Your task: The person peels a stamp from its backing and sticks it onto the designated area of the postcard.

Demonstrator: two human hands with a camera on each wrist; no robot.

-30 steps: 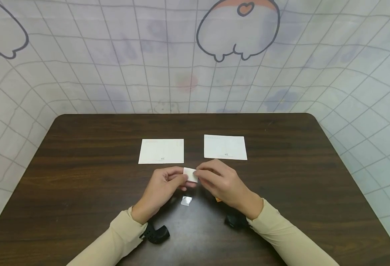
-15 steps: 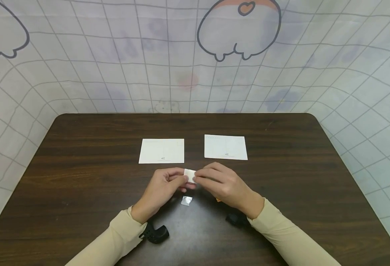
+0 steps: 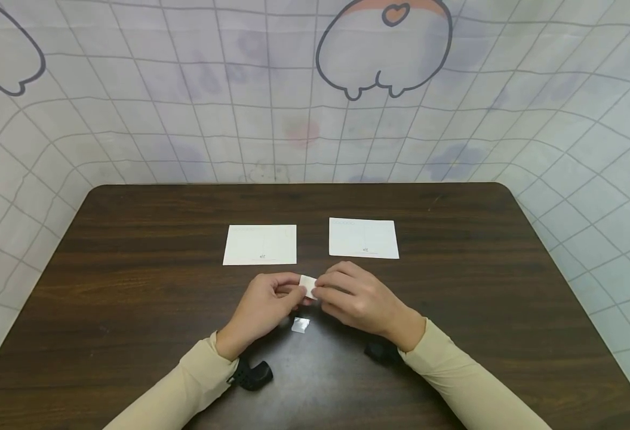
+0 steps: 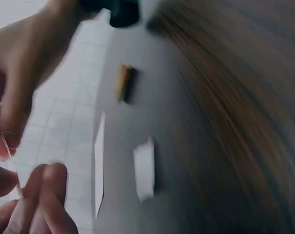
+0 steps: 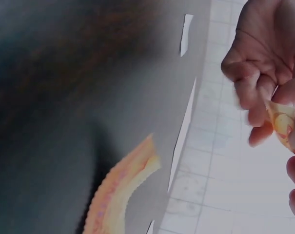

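A small postage stamp (image 3: 308, 286) with its white back up is held between both hands over the table. My left hand (image 3: 265, 306) pinches its left side between thumb and fingers. My right hand (image 3: 360, 298) pinches the right edge with its fingertips. Seen from the right wrist, the stamp's yellow printed face (image 5: 284, 124) shows, slightly bent. A second stamp, curved and orange-yellow with toothed edges (image 5: 120, 185), lies on the table below the right hand; in the head view the hand hides it. A small shiny whitish piece (image 3: 301, 325) lies below the hands.
Two white postcards lie side by side beyond the hands, a left one (image 3: 260, 245) and a right one (image 3: 363, 237). The dark wooden table (image 3: 132, 286) meets a grid-patterned cloth (image 3: 196, 107) at its back edge. Black wrist cameras (image 3: 255, 376) hang under the wrists.
My right hand's fingers have shifted slightly over the stamp's right side, covering more of it. The left hand has moved a little to the right. The orange stamp has gone out of sight in the head view.
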